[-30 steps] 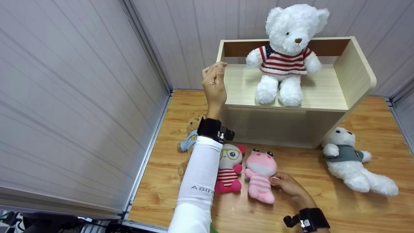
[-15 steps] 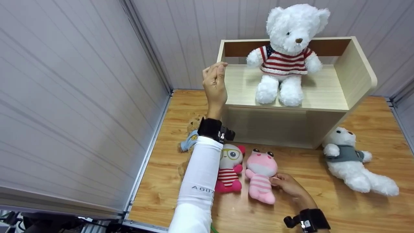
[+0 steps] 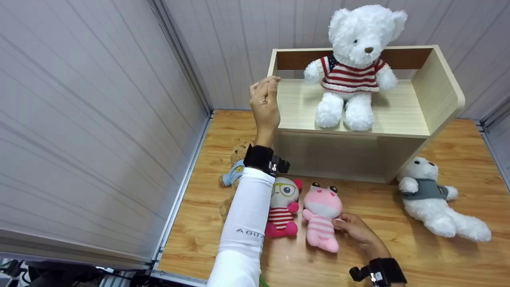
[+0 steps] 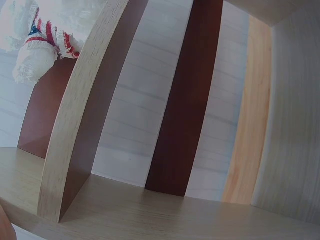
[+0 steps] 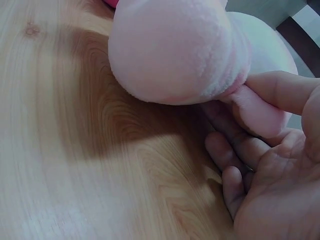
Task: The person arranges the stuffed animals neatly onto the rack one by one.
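Note:
A pink frog plush (image 3: 322, 215) with a striped belly lies on its back on the wooden floor in the head view. My right hand (image 3: 356, 229) pinches its small arm between thumb and fingers; the right wrist view shows this arm (image 5: 260, 112) close up. My left hand (image 3: 265, 99) is raised at the left side panel of a pale wooden shelf (image 3: 398, 115), fingers loosely curled, with nothing seen in it. Whether it touches the panel is unclear. On the shelf's upper board sits a white teddy bear (image 3: 360, 75) in a striped sweater.
A pink panda plush (image 3: 285, 207) with yellow glasses lies left of the frog, partly behind my left sleeve (image 3: 243, 227). The same arm partly covers a brown bear (image 3: 235, 173) in blue. A white bear (image 3: 426, 195) in a grey vest lies right of the shelf.

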### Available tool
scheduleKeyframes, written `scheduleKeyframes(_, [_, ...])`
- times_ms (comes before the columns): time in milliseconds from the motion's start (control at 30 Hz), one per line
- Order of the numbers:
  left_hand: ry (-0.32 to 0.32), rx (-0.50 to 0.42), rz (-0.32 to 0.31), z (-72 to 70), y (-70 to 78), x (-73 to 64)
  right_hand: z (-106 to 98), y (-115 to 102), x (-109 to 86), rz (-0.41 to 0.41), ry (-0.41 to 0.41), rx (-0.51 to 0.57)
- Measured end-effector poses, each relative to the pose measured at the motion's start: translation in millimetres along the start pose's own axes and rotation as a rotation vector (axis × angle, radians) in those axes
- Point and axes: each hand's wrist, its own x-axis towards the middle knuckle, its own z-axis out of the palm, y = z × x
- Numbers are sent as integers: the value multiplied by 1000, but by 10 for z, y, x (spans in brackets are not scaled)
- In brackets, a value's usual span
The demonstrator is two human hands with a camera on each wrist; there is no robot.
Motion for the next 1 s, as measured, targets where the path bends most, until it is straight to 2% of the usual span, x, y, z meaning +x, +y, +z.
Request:
scheduleKeyframes(300, [10, -25, 19, 15, -25, 11, -23, 19, -9, -14, -31, 79])
scheduleKeyframes(533, [24, -25, 12, 25, -18, 7, -19, 32, -23, 20, -7, 131])
scheduleKeyframes(733, [30, -27, 3, 32, -13, 2, 5, 47, -35, 22, 23, 126])
scheduleKeyframes(1000, [11, -7, 15, 22, -15, 4, 43, 54, -45, 32, 85, 141])
